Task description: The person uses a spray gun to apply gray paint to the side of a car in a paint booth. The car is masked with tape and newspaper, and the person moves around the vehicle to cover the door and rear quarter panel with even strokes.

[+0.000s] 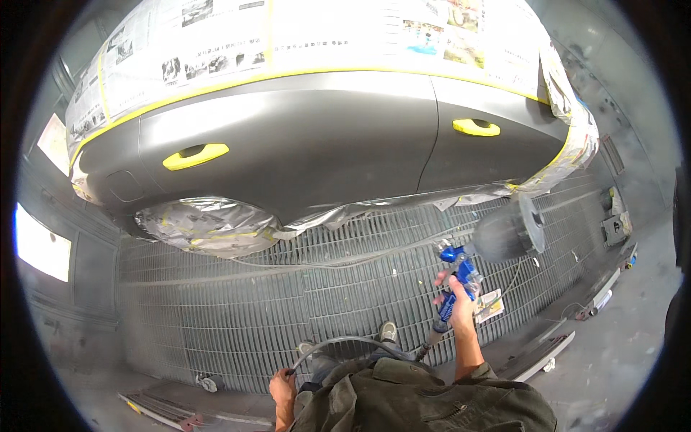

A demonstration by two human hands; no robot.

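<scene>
My right hand [461, 299] is wrapped round the handle of a blue spray gun [466, 275], with a grey translucent paint cup [507, 229] on its right side. From the gun's lower end a grey air hose [353, 339] curves left across my body. My left hand [283, 387] is closed on that hose, low and to the left. Ahead stands a car side in matte grey [324, 137], apart from the gun. Its two door handles, one at left [196, 156] and one at right [476, 127], are covered in yellow tape.
Newspaper masking [324, 36] edged with yellow tape covers the car's upper part. Wrinkled sheeting covers the wheel [205, 225]. Underfoot is a slatted metal grate [338, 288] with a hose lying across it. A printed paper [489, 306] lies near my right hand. Metal rails [547, 356] lie at right.
</scene>
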